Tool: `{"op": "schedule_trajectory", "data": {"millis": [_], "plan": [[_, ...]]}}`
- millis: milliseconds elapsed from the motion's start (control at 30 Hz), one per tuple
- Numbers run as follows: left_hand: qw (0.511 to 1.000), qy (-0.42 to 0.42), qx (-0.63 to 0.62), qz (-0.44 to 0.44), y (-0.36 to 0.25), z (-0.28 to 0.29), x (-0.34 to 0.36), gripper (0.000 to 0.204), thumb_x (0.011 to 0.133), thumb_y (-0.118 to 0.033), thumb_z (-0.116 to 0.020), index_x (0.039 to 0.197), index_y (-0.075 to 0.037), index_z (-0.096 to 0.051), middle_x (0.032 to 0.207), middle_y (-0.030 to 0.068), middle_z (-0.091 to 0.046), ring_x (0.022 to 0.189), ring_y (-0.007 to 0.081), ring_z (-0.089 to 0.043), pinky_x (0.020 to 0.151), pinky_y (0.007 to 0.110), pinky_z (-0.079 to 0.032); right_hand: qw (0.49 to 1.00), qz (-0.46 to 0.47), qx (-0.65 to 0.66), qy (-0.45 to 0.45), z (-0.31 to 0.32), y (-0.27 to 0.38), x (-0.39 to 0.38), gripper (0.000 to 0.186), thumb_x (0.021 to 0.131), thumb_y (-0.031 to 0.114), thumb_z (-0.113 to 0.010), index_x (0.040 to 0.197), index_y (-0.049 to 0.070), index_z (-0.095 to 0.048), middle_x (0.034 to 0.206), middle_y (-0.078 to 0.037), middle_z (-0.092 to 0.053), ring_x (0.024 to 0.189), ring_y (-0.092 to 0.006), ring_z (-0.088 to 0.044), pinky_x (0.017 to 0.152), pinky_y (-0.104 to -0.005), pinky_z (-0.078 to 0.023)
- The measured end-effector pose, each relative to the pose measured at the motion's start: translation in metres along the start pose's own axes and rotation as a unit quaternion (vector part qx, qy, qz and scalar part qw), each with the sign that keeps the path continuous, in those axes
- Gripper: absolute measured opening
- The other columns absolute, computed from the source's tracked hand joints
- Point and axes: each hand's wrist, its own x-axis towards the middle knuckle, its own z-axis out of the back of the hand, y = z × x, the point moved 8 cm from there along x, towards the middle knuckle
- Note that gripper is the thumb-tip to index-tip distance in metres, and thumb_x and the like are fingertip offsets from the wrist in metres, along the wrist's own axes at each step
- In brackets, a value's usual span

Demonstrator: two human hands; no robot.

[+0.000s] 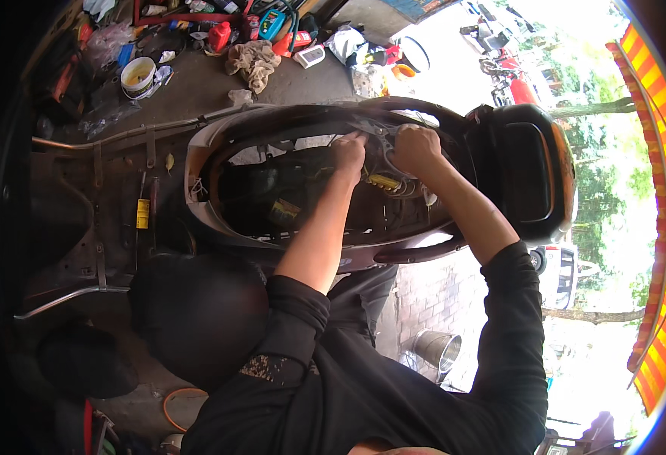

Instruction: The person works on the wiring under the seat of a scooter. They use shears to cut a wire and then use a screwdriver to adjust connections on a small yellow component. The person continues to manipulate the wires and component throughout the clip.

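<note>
A dark scooter body (287, 246) lies across the view, with its wide oval opening facing up. Both my arms reach over its near rim to the far right part of that opening. Closed around the handle end of silver pliers (388, 148) is my right hand (416, 150). My left hand (350, 158) has its fingers pinched together beside the pliers' head, at the far inner edge; whatever is between them is too small to make out. Below my hands, inside the opening, sits a yellow coil spring (384, 183).
A yellow-marked item (142, 214) lies on the scooter's footboard at left. A black rounded thing (200, 318) stands near my left arm. Beyond the scooter are a white bucket (138, 76), a crumpled rag (252, 65) and scattered bottles. A metal bucket (437, 349) stands at right.
</note>
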Motion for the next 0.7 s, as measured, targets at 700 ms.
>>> {"op": "schedule_trajectory", "data": {"millis": [700], "plan": [[0.987,-0.072,-0.078,0.123,0.0,0.01,-0.008,0.015,0.084,-0.011,-0.065,0.096,-0.004,-0.073,0.073,0.001,-0.062,0.062,0.0112,-0.051,0.055,0.028,-0.037,0.996,-0.026,0.042,0.075,-0.025,-0.036,0.007,0.043,0.081,0.044,-0.062,0.09,0.005,-0.076,0.089,-0.018,-0.072,0.086,-0.034,-0.071,0.078,-0.0435,-0.057]]}}
